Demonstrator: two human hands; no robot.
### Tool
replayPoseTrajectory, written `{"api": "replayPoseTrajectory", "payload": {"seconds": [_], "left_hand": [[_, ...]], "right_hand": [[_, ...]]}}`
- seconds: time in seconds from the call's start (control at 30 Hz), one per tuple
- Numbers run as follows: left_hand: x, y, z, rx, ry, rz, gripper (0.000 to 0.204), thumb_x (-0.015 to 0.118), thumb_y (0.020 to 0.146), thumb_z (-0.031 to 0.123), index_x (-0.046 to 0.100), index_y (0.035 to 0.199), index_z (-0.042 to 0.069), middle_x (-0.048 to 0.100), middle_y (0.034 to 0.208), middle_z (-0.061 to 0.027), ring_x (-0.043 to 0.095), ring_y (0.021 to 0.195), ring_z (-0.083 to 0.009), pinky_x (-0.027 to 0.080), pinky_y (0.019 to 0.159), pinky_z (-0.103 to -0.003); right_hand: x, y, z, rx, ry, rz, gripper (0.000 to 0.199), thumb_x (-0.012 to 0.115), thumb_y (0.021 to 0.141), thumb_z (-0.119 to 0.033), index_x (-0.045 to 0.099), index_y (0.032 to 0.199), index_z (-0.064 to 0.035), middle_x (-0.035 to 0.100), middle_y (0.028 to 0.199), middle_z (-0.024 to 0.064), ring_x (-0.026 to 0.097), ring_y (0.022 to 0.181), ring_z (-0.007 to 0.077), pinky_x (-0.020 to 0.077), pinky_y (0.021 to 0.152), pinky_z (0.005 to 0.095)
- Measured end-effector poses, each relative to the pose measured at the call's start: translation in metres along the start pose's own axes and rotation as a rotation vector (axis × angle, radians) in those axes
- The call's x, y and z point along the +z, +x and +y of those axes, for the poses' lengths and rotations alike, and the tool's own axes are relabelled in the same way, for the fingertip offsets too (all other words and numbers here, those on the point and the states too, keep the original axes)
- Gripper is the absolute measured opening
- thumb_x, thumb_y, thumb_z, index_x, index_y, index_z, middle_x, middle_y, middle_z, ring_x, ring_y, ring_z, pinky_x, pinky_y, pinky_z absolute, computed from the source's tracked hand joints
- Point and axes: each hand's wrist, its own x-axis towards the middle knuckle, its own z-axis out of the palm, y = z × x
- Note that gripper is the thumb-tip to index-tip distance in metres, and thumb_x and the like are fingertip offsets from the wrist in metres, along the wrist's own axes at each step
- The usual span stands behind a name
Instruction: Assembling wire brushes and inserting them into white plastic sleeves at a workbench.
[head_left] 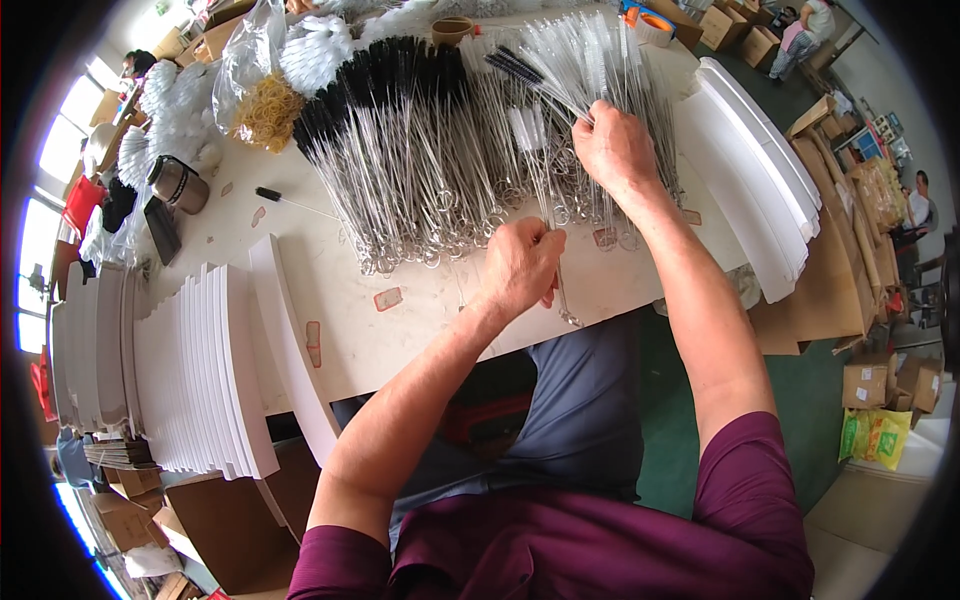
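Observation:
My left hand (520, 262) is closed around a few white-bristled wire brushes (528, 130), bristles pointing away from me and looped handle ends below the fist. My right hand (618, 150) pinches the wire stems of a few black-bristled brushes (515, 68), which slant up and left from the fingers. Beyond it stands a dense bunch of white-bristled brushes (590, 60). Left of both hands is a large heap of black-bristled brushes (400, 90), their ring ends toward me. The fingertips of the right hand are partly hidden.
The brushes lie on a pale table (400, 340). White folded card strips (200, 370) stand at the left, and more white strips (750, 170) lie at the right. Rubber bands (268, 112), a metal flask (180, 185) and a lone black brush (268, 194) are at the far left. Cardboard boxes surround the table.

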Motion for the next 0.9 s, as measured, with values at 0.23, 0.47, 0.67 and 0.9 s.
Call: {"api": "replayPoseTrajectory", "payload": {"seconds": [0.23, 0.47, 0.67, 0.9], "left_hand": [[-0.007, 0.024, 0.015, -0.07, -0.02, 0.018, 0.027, 0.056, 0.092, 0.015, 0.06, 0.078, -0.008, 0.064, 0.06, -0.017, 0.063, 0.044, -0.0213, 0.054, 0.039, -0.033], [0.002, 0.035, 0.033, -0.128, -0.016, 0.012, 0.026, 0.056, 0.091, 0.014, 0.061, 0.08, -0.01, 0.064, 0.063, -0.0189, 0.064, 0.046, -0.0237, 0.057, 0.04, -0.035], [0.001, 0.045, 0.039, -0.165, -0.001, 0.0, 0.026, 0.056, 0.092, 0.015, 0.061, 0.084, -0.01, 0.065, 0.066, -0.0205, 0.065, 0.049, -0.026, 0.06, 0.043, -0.037], [-0.003, 0.054, 0.044, -0.19, 0.034, -0.007, 0.024, 0.056, 0.093, 0.013, 0.062, 0.085, -0.008, 0.064, 0.066, -0.0188, 0.066, 0.051, -0.0265, 0.061, 0.046, -0.038]], "right_hand": [[0.0, -0.001, -0.001, 0.001, 0.021, -0.015, 0.023, 0.057, 0.092, -0.02, 0.067, 0.091, 0.0016, 0.071, 0.085, 0.0276, 0.071, 0.083, 0.0448, 0.0587, 0.077, 0.0526], [0.002, 0.0, 0.001, 0.008, -0.013, -0.041, 0.028, 0.063, 0.093, -0.029, 0.066, 0.094, -0.0008, 0.072, 0.088, 0.025, 0.07, 0.086, 0.0447, 0.056, 0.079, 0.0539], [-0.006, -0.002, -0.01, -0.006, -0.052, -0.143, 0.031, 0.066, 0.094, -0.031, 0.065, 0.096, -0.0002, 0.073, 0.09, 0.0239, 0.072, 0.088, 0.0426, 0.0571, 0.079, 0.0517], [0.005, 0.003, -0.006, -0.104, -0.137, -0.072, 0.014, 0.06, 0.088, -0.008, 0.065, 0.095, 0.002, 0.074, 0.085, 0.0236, 0.075, 0.081, 0.0379, 0.0608, 0.072, 0.0464]]}}
